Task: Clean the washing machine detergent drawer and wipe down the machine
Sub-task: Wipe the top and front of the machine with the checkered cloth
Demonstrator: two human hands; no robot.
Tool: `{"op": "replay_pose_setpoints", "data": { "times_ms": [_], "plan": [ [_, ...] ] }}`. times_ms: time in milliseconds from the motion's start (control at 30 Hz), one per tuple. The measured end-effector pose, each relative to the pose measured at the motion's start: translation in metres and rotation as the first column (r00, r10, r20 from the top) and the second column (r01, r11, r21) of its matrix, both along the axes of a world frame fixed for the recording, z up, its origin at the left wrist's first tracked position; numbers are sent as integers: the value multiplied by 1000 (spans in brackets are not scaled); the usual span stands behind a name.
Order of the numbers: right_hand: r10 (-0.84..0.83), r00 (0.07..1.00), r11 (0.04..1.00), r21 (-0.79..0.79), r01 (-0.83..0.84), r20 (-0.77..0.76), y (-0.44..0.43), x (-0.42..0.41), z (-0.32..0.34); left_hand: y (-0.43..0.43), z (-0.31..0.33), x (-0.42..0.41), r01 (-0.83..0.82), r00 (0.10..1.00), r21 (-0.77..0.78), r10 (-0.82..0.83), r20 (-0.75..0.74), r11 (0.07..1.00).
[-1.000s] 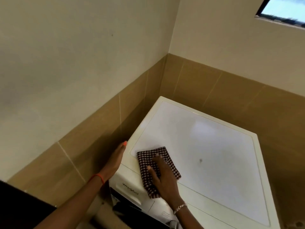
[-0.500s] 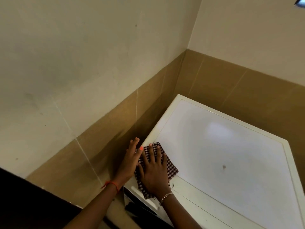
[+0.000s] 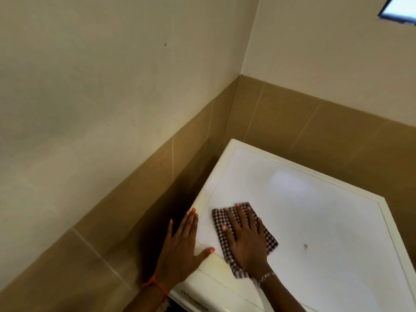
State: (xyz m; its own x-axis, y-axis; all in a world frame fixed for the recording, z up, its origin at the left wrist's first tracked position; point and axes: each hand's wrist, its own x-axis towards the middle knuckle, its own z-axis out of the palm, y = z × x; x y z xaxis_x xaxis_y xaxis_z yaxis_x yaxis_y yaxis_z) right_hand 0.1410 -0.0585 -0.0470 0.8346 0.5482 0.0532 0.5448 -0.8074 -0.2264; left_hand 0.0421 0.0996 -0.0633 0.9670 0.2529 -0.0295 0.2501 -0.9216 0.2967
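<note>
Cloth: flat on washer top, under right hand.
Right hand: fingers spread, pressing cloth.
Left hand: open, empty, on washer's left edge.

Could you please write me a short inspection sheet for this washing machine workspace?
Surface: washing machine top, white, with one dark spot.
Job's things: checkered cloth flat on the top; detergent drawer not in view.
Clutter: nothing seen.
Hands: right hand flat on the cloth; left hand open, resting on the machine's left edge.
Cables: nothing seen.
Surroundings: tan wall tiles, corner, window above.
</note>
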Motion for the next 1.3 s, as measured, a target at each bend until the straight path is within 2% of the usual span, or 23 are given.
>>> {"op": "replay_pose_setpoints", "data": {
  "times_ms": [100,167,300,400,533,667,733,833,900,1000,1167,1300],
  "plan": [
    [30,999,999,21,-29,-46,41,24,9,2,-3,1,-3,1000,2,3,-23,1000],
    [129,989,991,-18,-130,-68,57,27,12,3,-4,1,-18,1000,18,18,10,1000],
    [350,935,934,-60,-353,-65,31,29,5,2,-8,2,-12,996,17,11,84,1000],
    [406,913,912,-84,-402,33,-1,41,-1,3,-9,6,3,997,31,-6,83,1000],
    [284,958,955,-71,-287,-47,1,77,7,5,-12,11,48,994,60,-53,97,997],
    [17,997,999,-27,-19,-79,57,107,12,9,-11,23,58,994,50,-62,87,997],
    [-12,995,1000,-11,11,-101,83,111,12,10,-10,37,12,997,38,-15,74,999],
    [179,980,983,-35,-182,-84,87,115,7,12,-4,68,-51,998,8,51,27,999],
    [320,945,944,-68,-324,-68,68,119,7,13,3,89,-38,995,-12,39,87,999],
    [407,912,909,-78,-410,-46,30,130,8,16,12,119,-2,990,-68,12,141,998],
    [276,959,957,-74,-280,-57,-7,162,7,15,10,164,95,986,30,-98,136,995],
    [-24,999,999,-36,23,-30,1,189,3,14,5,176,90,994,92,-96,60,992]
  ]
}}
